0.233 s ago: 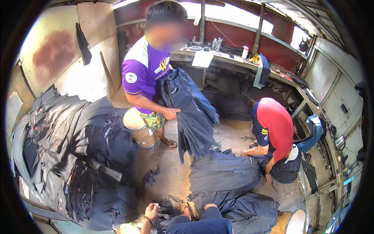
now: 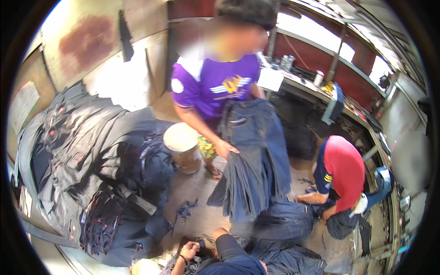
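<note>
My left hand [image 2: 189,250], a dark band at its wrist, is at the lower edge with its fingers curled closed. Whatever it may hold is too small or hidden to make out. Beside it lie dark striped cloth pieces, and my bent knee [image 2: 220,233] is just to the right. My right hand does not show. In front of me a person in a purple shirt [image 2: 215,87] stands holding dark denim trousers [image 2: 250,169], which hang down over a spread stack of dark trousers [image 2: 284,222] on the floor.
A large heap of dark garments [image 2: 91,151] fills the left side. Behind it stands a round drum [image 2: 181,137]. On the right a person in a red shirt [image 2: 346,169] bends over dark cloth. A cluttered bench [image 2: 302,82] runs along the back. Cloth scraps [image 2: 185,210] lie on the floor.
The view has swung left, shifting the surroundings rightward. The standing person has turned more toward me, with the held trousers swinging round. My left hand remains low and curled.
</note>
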{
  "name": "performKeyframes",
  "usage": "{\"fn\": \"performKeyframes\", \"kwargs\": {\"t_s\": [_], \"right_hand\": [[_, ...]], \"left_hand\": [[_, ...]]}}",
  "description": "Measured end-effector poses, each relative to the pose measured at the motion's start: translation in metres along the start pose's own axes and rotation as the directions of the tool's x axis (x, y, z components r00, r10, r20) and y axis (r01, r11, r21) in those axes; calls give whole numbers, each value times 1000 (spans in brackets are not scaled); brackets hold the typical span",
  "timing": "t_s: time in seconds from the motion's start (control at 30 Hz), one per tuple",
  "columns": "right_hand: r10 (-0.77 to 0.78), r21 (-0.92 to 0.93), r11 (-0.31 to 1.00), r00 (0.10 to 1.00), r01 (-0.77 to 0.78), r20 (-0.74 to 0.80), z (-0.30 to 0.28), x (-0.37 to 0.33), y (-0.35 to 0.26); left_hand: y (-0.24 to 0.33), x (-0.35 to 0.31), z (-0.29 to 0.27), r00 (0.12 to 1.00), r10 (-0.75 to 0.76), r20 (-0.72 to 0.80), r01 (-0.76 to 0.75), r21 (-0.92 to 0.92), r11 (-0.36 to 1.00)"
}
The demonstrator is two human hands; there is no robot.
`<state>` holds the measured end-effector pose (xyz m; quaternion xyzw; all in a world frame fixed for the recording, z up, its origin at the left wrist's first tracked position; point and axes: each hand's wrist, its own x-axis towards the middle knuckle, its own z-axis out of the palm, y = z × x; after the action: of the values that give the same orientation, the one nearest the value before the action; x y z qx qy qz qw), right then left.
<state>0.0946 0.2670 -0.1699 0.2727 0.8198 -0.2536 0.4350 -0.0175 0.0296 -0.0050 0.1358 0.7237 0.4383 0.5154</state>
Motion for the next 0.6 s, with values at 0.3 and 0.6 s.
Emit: {"fn": "performKeyframes", "kwargs": {"t_s": [0.3, 0.6], "right_hand": [[-58, 365, 893, 871, 264, -489, -92, 62, -168], [121, 710, 687, 938, 156, -323, -177, 150, -231]], "left_hand": [[96, -14, -87, 993, 95, -66, -94, 24, 995], [463, 81, -308, 277, 915, -293, -312, 873, 374]]}}
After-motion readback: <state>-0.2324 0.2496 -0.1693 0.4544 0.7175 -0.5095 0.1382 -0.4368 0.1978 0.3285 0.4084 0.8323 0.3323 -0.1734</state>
